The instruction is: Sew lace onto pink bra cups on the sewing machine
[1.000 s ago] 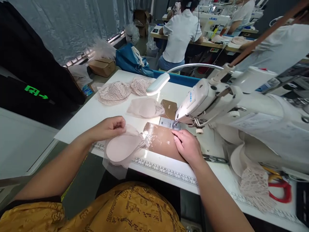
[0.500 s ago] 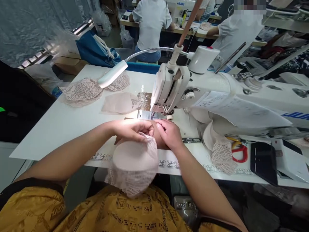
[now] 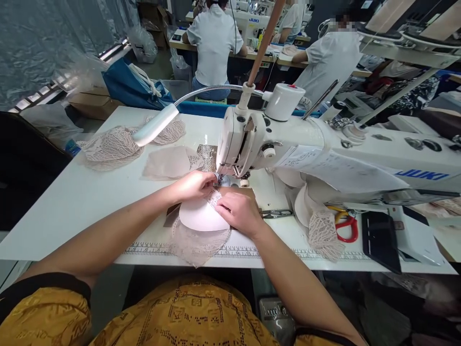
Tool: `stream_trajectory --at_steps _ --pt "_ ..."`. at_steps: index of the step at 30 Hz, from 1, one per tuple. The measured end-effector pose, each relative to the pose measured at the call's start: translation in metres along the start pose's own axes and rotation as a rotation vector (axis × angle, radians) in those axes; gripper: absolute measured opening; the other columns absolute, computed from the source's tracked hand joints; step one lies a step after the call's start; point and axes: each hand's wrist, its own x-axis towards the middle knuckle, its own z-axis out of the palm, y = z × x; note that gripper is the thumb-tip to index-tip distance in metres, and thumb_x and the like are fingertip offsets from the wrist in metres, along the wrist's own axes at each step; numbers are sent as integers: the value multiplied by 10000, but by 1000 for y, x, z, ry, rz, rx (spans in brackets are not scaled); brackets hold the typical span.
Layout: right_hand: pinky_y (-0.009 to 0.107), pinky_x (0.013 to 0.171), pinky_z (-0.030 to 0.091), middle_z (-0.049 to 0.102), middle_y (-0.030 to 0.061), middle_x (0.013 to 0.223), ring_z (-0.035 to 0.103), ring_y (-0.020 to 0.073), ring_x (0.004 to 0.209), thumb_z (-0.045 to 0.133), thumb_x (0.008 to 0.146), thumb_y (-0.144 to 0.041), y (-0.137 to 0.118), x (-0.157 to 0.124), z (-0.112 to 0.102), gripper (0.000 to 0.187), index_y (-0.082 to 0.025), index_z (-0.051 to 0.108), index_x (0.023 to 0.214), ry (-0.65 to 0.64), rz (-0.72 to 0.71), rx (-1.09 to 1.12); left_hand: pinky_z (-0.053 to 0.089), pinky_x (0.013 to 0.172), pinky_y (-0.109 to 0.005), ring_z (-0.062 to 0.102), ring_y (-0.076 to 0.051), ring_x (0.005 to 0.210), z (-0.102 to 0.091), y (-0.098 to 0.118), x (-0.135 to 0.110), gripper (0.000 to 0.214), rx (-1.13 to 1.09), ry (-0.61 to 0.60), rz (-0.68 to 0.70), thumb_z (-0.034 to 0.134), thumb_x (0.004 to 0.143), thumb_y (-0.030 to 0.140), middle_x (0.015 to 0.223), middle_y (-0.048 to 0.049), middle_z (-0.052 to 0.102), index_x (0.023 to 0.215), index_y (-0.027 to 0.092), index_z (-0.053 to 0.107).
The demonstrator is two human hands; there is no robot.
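A pale bra cup with lace fabric (image 3: pixel 201 216) lies at the front of the sewing machine (image 3: pixel 248 139), its upper edge just below the needle area. My left hand (image 3: pixel 198 185) pinches that upper edge close to the presser foot. Lower and to the right, my right hand (image 3: pixel 239 211) has its fingers closed on the cup's right edge. The lace hangs loosely toward the table's front edge, over the printed ruler strip (image 3: pixel 237 252). Under the hands is a brown plate (image 3: pixel 239 192). The fabric right at the needle is hidden by my left fingers.
More lace pieces (image 3: pixel 111 146) and a sheer cup piece (image 3: pixel 171 162) lie on the left. To the right are thread snips (image 3: pixel 277 213), further cups with lace (image 3: pixel 326 235), red-handled scissors (image 3: pixel 347 229) and a dark phone (image 3: pixel 381 240). A lamp (image 3: pixel 156 126) overhangs the table. Co-workers sit beyond.
The cup has moved up from the table's front edge to the needle area and lies flatter. My left hand has moved toward the needle; my right hand has come onto the cup. The view has shifted.
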Motion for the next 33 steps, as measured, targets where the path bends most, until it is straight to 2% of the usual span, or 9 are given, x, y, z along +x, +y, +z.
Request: stream_trajectory --at_steps 4,7,11,14,16,20,26,33 --pt "250 621 315 604 11 694 511 128 676 517 912 -221 1 0 2 263 -178 652 692 0 41 -32 448 606 -249 597 -153 672 -3 0 -5 195 164 167 -10 455 821 125 775 -38 659 927 150 617" --pt "256 630 323 619 13 718 527 136 695 567 884 -213 1 0 2 200 -178 650 705 16 62 -64 473 630 -263 617 -173 737 -5 13 -21 209 307 233 69 433 883 162 825 -60 667 971 154 623" --pt "267 626 337 626 16 736 532 147 696 598 872 -224 0 -1 2 168 -185 645 715 42 66 -97 521 708 -320 656 -215 834 8 31 -42 256 447 81 189 431 949 237 924 -116 695 950 128 662" --pt "274 669 380 653 32 814 564 168 759 601 872 -228 0 -1 3 106 -188 670 802 64 87 -83 531 829 -402 646 -277 1029 23 30 -44 289 517 66 187 438 959 236 1153 -170 674 1058 90 668" --pt "291 718 406 668 48 881 582 191 813 611 868 -238 2 0 3 94 -185 686 892 64 97 -86 518 891 -427 604 -290 1140 27 25 -41 314 506 67 186 424 972 236 1267 -164 631 1147 98 644" --pt "337 786 430 677 67 974 597 230 881 597 889 -291 4 0 4 233 -189 680 1081 51 127 -122 508 933 -435 589 -290 1163 22 16 -35 339 455 37 193 435 970 262 1330 -172 586 1214 100 605" --pt "353 787 434 674 70 998 602 242 918 560 913 -317 5 2 4 319 -179 649 1186 -10 163 -145 471 1013 -463 540 -324 1234 15 7 -32 507 419 -17 177 498 932 337 1398 -206 519 1354 58 501" --pt "343 740 403 662 73 947 579 240 885 553 917 -323 4 6 4 299 -175 658 1154 -10 174 -193 428 1076 -465 496 -351 1289 9 -5 -23 592 411 -53 231 481 931 394 1421 -247 483 1377 3 489"
